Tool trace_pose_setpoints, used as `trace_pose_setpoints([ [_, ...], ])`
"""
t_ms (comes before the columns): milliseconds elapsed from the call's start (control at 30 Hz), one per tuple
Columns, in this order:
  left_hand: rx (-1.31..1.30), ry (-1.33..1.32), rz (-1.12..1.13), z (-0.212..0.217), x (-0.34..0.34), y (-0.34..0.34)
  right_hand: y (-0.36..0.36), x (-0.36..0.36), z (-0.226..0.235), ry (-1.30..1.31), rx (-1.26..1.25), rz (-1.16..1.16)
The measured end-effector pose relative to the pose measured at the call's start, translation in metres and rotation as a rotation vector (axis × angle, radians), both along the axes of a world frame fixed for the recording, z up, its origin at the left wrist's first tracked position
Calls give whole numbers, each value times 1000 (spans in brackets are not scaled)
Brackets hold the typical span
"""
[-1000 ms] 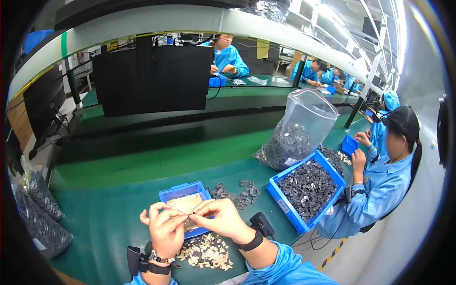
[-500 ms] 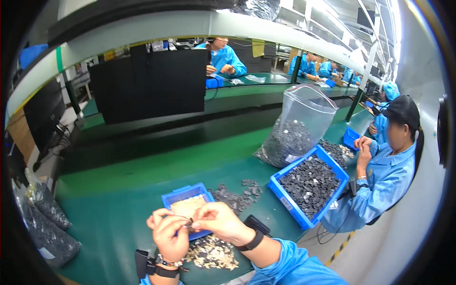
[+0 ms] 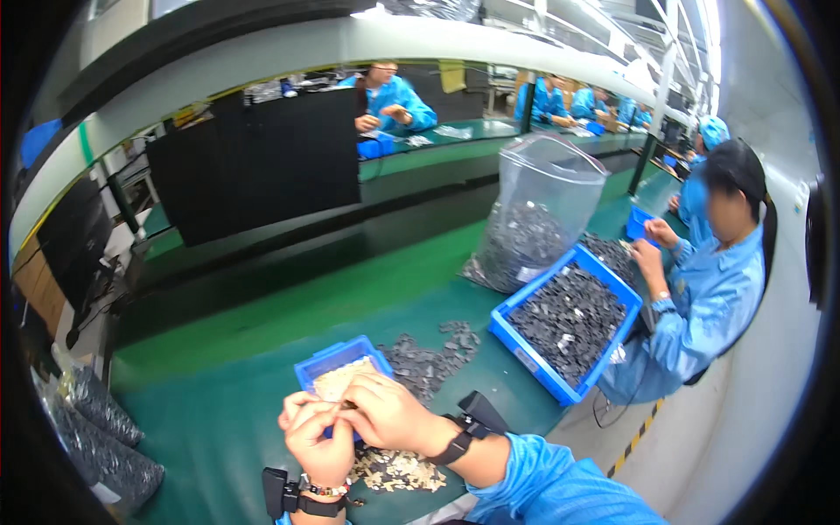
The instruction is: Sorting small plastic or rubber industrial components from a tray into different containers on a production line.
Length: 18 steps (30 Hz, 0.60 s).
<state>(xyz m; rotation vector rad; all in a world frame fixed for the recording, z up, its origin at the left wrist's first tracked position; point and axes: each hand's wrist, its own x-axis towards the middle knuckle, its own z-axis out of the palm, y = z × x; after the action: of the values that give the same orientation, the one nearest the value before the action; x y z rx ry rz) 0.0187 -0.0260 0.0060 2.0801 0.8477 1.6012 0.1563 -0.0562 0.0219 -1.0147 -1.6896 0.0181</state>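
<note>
Piece (image 3: 349, 405) | dark, mostly hidden | between left fingers (image 3: 315, 415), right fingers (image 3: 368, 396)

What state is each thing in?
Left hand: pinching a small dark piece
Right hand: pinching the same piece
Small dark piece: mostly hidden
Small blue bin: open, holding pale pieces
Large blue tray: open, filled with dark pieces
Clear plastic bag: upright, partly filled with dark pieces
Scattered dark pieces: spread loosely
Pale and dark pile: loose
Bags at left: filled

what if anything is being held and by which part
A dark piece, at the fingertips of the left hand and right hand; the grip hides too much to tell which part.
</note>
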Motion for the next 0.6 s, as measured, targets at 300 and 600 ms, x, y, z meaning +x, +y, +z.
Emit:
trace_pose_setpoints([
  [300,12,78,98,0,-4,16,5,75,17,1623,57,792],
  [600,-16,172,133,-20,-14,30,1,80,7,1534,-169,572],
])
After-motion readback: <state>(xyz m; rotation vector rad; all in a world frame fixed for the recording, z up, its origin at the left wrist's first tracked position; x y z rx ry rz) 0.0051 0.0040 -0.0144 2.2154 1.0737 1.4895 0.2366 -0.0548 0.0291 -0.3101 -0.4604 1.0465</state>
